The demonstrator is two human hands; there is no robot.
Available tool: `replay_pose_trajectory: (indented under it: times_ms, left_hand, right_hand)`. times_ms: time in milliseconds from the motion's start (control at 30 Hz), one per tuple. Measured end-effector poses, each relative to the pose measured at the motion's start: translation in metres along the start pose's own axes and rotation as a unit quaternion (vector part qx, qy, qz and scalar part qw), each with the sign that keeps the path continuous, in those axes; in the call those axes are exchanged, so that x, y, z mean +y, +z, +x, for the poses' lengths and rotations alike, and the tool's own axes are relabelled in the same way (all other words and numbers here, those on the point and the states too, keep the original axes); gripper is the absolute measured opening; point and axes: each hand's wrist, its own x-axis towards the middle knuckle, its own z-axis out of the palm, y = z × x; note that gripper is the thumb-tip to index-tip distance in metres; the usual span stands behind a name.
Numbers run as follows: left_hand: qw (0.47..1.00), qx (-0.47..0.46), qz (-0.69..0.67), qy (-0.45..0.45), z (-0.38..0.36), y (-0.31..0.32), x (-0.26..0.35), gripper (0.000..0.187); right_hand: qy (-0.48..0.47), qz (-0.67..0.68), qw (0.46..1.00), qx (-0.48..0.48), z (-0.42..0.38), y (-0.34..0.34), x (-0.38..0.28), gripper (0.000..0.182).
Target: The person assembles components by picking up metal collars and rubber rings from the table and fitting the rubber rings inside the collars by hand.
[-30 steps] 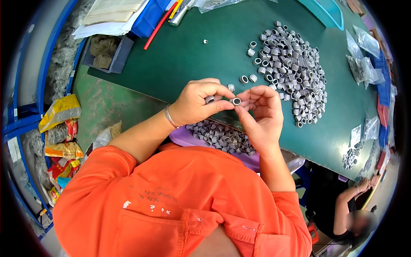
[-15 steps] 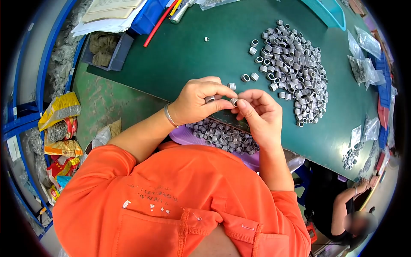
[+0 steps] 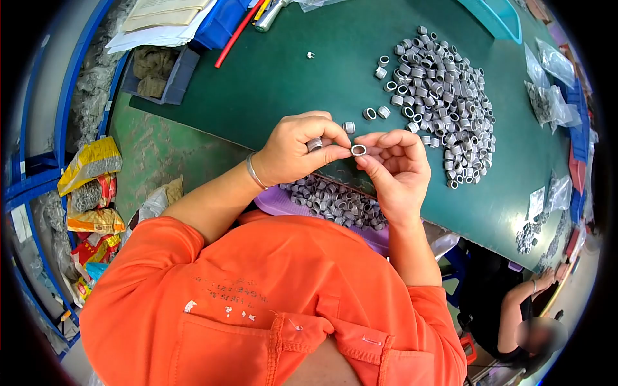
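Note:
Between my two hands is a small grey metal ring (image 3: 358, 150), its round opening facing up toward me. The fingertips of my left hand (image 3: 288, 149) pinch its left side, and a second metal ring (image 3: 314, 145) is tucked inside that hand's curled fingers. My right hand (image 3: 400, 177) has its thumb and fingertips closed at the ring's right side. Just beyond the fingers, a single ring (image 3: 349, 127) stands on the green table (image 3: 277, 77). Below my hands, a purple basin (image 3: 273, 201) holds a heap of similar rings (image 3: 338, 206).
A large pile of rings (image 3: 444, 96) lies to the right on the table. Around the edges are a grey bin with cloth (image 3: 177, 87), a red stick (image 3: 235, 42), a teal basket (image 3: 508, 26) and plastic bags (image 3: 553, 64). Another person (image 3: 515, 315) sits at lower right.
The ring between my fingers has turned, so its opening now shows. My right hand has shifted slightly right and its fingers have spread a little. My left hand stays nearly in place.

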Motion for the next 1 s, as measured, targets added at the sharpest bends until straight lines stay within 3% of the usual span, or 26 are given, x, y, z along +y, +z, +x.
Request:
replay_pose_trajectory:
  times_ms: [100,167,233,300,400,500,567,633,800,867,933,1000]
  left_hand:
    - [1.000,-0.005,0.002,0.000,-0.002,-0.002,0.000,0.013]
    - [0.998,0.037,-0.050,-0.031,-0.004,-0.004,-0.001,0.010]
    - [0.994,0.051,-0.065,-0.070,-0.005,-0.005,-0.001,0.007]
    - [0.989,0.091,-0.094,-0.070,-0.003,-0.003,-0.001,0.007]
    - [0.991,0.088,-0.083,-0.063,-0.003,-0.002,-0.002,0.007]
    - [0.991,0.085,-0.083,-0.065,-0.004,-0.004,-0.001,0.007]
    - [0.989,0.084,-0.092,-0.074,-0.005,-0.005,0.000,0.007]
    - [0.990,0.087,-0.084,-0.071,-0.003,-0.004,0.001,0.007]
    - [0.993,0.067,-0.073,-0.065,-0.003,-0.004,0.001,0.007]
    - [0.994,0.049,-0.071,-0.068,-0.002,-0.005,0.000,0.007]
    - [1.000,-0.011,-0.011,-0.004,-0.001,-0.005,-0.003,0.009]
    - [1.000,-0.025,0.000,0.006,-0.001,-0.004,0.000,0.010]
  right_hand:
    - [-0.033,-0.046,0.998,-0.025,-0.003,-0.002,-0.001,0.026]
    - [-0.046,-0.145,0.975,-0.161,0.000,-0.015,-0.008,0.022]
    - [0.024,-0.288,0.922,-0.259,0.004,-0.012,-0.034,0.023]
    - [-0.068,-0.355,0.911,-0.196,0.008,-0.007,-0.023,0.023]
    - [-0.218,-0.515,0.826,-0.076,0.025,0.003,0.000,0.024]
    - [-0.216,-0.509,0.831,-0.066,0.030,-0.001,0.010,0.022]
    - [-0.058,-0.389,0.918,-0.041,0.023,0.000,0.000,0.020]
    - [0.109,-0.119,0.987,-0.001,0.017,-0.004,-0.001,0.019]
    - [0.126,0.011,0.992,-0.025,0.012,-0.011,-0.004,0.019]
    - [0.120,0.023,0.992,-0.025,0.012,-0.011,-0.003,0.019]
    - [0.115,0.036,0.992,-0.025,0.010,-0.010,-0.002,0.018]
    - [0.063,-0.022,0.997,-0.028,0.005,-0.007,0.000,0.018]
